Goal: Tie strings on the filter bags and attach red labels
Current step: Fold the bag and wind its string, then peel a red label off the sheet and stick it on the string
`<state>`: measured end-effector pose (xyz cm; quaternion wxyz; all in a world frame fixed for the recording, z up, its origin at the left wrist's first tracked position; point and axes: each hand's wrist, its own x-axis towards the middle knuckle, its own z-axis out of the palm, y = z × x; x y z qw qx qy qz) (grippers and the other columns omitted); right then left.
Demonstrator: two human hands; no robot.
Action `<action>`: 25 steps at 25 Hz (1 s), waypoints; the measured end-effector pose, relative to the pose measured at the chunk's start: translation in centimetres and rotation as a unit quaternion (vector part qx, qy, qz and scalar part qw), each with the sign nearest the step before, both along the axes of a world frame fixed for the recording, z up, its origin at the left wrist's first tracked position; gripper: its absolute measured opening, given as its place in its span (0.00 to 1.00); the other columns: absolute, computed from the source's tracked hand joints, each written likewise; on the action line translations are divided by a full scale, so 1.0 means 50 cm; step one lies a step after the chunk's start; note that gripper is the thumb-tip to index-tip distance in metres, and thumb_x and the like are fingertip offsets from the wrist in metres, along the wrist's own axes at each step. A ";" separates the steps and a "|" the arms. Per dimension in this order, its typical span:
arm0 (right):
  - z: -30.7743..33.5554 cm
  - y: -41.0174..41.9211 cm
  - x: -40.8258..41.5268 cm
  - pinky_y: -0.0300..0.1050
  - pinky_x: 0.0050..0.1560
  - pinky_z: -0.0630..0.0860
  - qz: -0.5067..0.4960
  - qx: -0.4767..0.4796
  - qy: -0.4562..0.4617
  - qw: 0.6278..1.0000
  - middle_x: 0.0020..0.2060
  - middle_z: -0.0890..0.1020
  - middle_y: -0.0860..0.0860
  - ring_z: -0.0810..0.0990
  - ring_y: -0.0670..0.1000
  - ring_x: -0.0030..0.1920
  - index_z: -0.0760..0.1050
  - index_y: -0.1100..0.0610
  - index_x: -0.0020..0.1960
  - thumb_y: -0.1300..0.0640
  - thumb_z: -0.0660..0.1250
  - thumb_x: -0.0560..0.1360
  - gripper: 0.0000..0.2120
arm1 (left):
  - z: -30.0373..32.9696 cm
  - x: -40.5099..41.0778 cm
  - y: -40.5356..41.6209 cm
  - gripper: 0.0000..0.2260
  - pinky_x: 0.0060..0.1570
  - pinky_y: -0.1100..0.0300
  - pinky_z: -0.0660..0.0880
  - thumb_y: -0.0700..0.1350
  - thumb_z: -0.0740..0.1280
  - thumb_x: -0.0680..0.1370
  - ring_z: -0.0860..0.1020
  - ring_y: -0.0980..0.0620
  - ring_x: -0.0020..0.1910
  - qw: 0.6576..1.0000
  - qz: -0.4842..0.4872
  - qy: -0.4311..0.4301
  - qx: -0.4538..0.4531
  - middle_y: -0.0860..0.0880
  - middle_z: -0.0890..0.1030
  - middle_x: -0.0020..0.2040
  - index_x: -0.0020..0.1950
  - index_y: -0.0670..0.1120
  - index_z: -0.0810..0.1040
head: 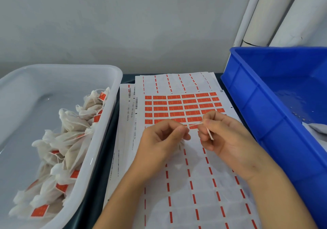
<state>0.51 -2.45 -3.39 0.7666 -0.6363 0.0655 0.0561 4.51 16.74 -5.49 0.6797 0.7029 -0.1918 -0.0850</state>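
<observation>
Left of the label sheet [184, 108], the white tub [106, 122] holds many finished filter bags [70, 140] with red labels; more labels remain; over the sheet, the left hand [159, 140] and right hand [224, 136] each pinch one string [194, 124], stretched between them; the right also holds a label [210, 134].

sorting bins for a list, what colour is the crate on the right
Blue: the crate shows best in the head view, the only one.

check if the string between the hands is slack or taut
Taut: the string runs straight between the left hand and right hand.
</observation>
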 end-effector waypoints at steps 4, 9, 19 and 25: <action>0.015 0.006 0.014 0.40 0.41 0.80 -0.020 0.000 -0.001 1.000 0.46 0.86 0.50 0.86 0.49 0.44 0.85 0.47 0.52 0.56 0.65 0.83 0.10 | 0.002 0.015 0.021 0.10 0.51 0.63 0.82 0.48 0.67 0.83 0.86 0.51 0.50 0.994 0.075 0.059 -0.055 0.48 0.87 0.47 0.47 0.45 0.84; -0.006 0.072 0.060 0.31 0.43 0.74 -0.062 -0.493 -0.007 0.868 0.49 0.82 0.36 0.82 0.42 0.48 0.77 0.42 0.53 0.43 0.66 0.81 0.05 | -0.002 0.039 0.028 0.10 0.41 0.70 0.80 0.52 0.68 0.81 0.86 0.57 0.51 0.961 0.236 0.094 -0.109 0.53 0.88 0.50 0.51 0.47 0.82; -0.096 0.226 0.106 0.47 0.60 0.77 -0.170 -0.714 -0.001 0.679 0.61 0.80 0.51 0.79 0.53 0.59 0.74 0.51 0.66 0.26 0.60 0.74 0.34 | -0.022 0.044 0.029 0.05 0.39 0.64 0.82 0.47 0.70 0.82 0.87 0.54 0.49 0.950 0.275 0.073 -0.131 0.52 0.88 0.50 0.52 0.45 0.82; -0.090 0.222 0.099 0.45 0.59 0.77 -0.159 -0.703 0.005 0.693 0.61 0.81 0.49 0.81 0.52 0.57 0.77 0.50 0.67 0.29 0.63 0.75 0.30 | -0.029 0.044 0.021 0.04 0.45 0.58 0.84 0.45 0.70 0.82 0.87 0.52 0.49 0.949 0.281 0.067 -0.128 0.50 0.88 0.49 0.51 0.45 0.82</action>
